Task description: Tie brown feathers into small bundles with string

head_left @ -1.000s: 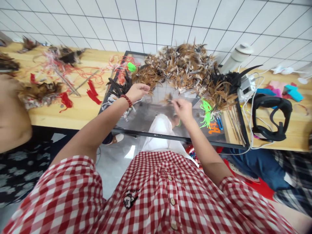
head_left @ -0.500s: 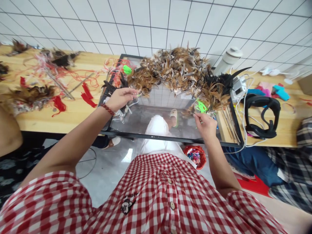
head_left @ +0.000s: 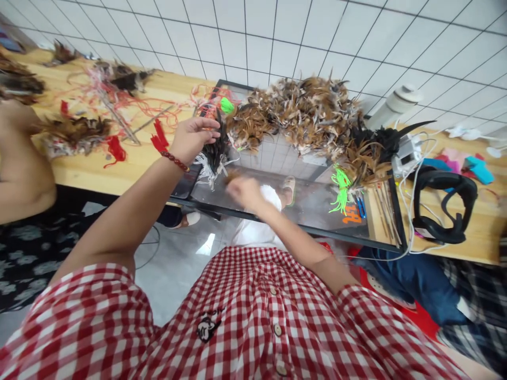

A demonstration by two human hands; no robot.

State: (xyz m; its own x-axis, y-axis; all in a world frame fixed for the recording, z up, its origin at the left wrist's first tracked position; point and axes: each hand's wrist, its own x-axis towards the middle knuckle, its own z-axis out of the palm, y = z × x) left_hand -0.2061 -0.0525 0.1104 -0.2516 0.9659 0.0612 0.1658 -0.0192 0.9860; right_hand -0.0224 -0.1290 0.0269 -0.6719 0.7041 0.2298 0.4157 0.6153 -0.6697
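Observation:
My left hand (head_left: pixel 198 138) is over the left part of the dark-framed glass tray (head_left: pixel 253 215), its fingers stretched out and slightly apart. Beside its fingertips lies a bundle of black feathers (head_left: pixel 219 145) with white strings (head_left: pixel 210 170) at the lower end. My right hand (head_left: pixel 246 194), smeared by motion, is low over the glass, right of those strings. A blurred brown feather (head_left: pixel 234 177) shows at its closed fingertips. Behind both hands rises a big heap of brown feathers (head_left: pixel 312 113). Bright green strings (head_left: pixel 340 187) lie at the heap's right end, a smaller green bunch (head_left: pixel 227 105) at its left.
Left on the wooden table (head_left: pixel 146 177) are red tassels (head_left: pixel 115 151), pink strings and feather bundles (head_left: pixel 77 132). Thin sticks (head_left: pixel 385 211), a black headset (head_left: pixel 446 206), white cables and a white cylinder (head_left: pixel 396 108) stand or lie right. People sit on both sides.
My right hand has swung left across the glass from the green strings, with the brown feather. My left hand has risen slightly and its fingers have parted. The view has shifted.

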